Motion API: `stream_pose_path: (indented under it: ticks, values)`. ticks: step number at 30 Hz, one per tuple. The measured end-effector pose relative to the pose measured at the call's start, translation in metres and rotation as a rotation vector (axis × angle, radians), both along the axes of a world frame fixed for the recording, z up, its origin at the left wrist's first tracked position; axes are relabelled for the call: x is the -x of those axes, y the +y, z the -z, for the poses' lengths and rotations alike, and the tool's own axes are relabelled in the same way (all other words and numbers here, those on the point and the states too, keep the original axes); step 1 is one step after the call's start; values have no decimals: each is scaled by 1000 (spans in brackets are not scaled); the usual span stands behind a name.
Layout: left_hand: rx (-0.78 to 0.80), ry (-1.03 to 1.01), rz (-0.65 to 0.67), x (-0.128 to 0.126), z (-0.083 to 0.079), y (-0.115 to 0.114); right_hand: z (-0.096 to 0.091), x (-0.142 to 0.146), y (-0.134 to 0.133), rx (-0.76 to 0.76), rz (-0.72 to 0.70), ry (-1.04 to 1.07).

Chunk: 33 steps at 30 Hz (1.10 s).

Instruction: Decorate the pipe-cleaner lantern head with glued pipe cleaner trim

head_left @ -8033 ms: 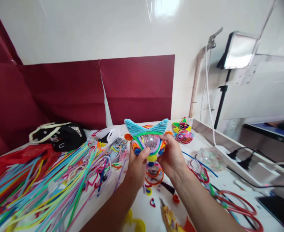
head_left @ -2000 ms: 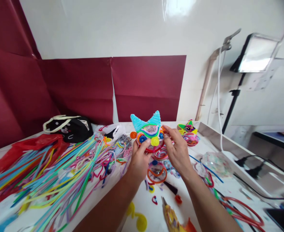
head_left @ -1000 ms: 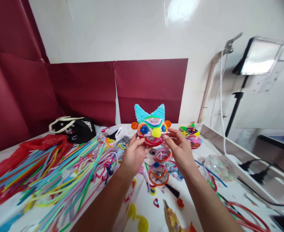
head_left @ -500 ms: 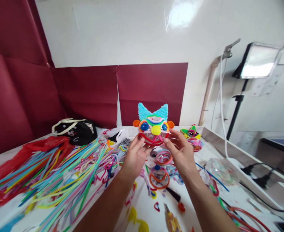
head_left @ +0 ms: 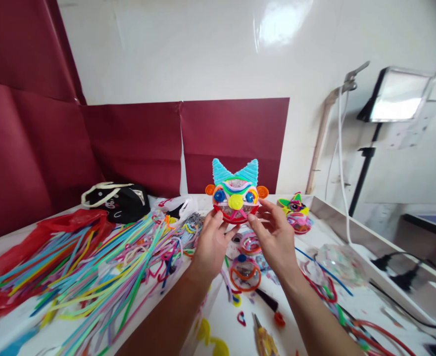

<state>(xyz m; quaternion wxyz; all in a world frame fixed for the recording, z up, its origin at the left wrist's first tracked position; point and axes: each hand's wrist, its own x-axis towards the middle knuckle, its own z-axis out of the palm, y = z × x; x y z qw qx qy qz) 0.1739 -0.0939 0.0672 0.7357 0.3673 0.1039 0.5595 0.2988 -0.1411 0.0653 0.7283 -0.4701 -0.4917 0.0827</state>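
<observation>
Between my two hands a pipe-cleaner lion-head craft (head_left: 236,195) is held up above the table, its front facing me. It has two pointed light-blue ears, blue eyes, a yellow nose, orange discs at the sides and a red rim below. My left hand (head_left: 212,242) grips its lower left edge, thumb in front. On the lower right, my right hand (head_left: 275,235) holds it with the thumb at the red rim and the fingers behind. Below the hands lie a clear round piece with an orange ring (head_left: 245,277) and another with a pink ring (head_left: 250,242).
Loose pipe cleaners (head_left: 128,272) spread over the left side, some on a red plastic bag (head_left: 72,222). A black bag (head_left: 117,202) stands behind. Pliers (head_left: 264,338) lie in front. At right are a second colourful craft (head_left: 296,212), clear plastic pieces (head_left: 340,264) and a power strip (head_left: 364,254).
The lion head has turned slightly to the left in my hands, its nose and eyes shifting left. My right hand has moved a little to the left with it.
</observation>
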Motion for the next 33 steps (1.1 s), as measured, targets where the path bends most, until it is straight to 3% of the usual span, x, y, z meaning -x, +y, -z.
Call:
stream_pose_path:
  ticks: [10,21,33]
  values:
    - [-135,-12,-33,-6,1,-4,10,4,7,51,-23,-47]
    - [-94,24,-142,-8,4,-4,13,4,8,104,-22,-126]
    - [35,5,-95,-7,12,3,12,-2,7,201,-37,-124]
